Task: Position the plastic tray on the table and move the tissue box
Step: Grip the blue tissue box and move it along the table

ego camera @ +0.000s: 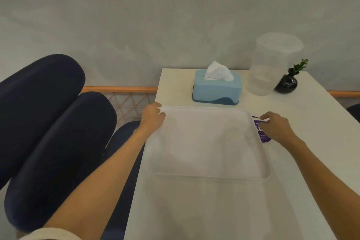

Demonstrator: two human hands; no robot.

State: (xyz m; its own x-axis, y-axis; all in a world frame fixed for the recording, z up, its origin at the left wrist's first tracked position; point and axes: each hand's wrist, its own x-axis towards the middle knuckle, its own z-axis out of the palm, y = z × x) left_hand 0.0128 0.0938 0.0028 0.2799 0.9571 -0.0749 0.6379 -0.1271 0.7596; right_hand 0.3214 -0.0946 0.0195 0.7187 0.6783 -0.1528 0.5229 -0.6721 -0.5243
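White table [292,191]: left hand [153,118] and right hand [276,125] pinch the tray [208,142] at its side rims, light and probably flexible; tissue box [217,88] at 12 o'clock.

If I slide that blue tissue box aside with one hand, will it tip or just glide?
The tissue box is low and wide-based, so it should glide, not tip. It looks light, so push gently and low. The loose tissue on top is floppy; don't grab it. The pitcher stands close on its right.
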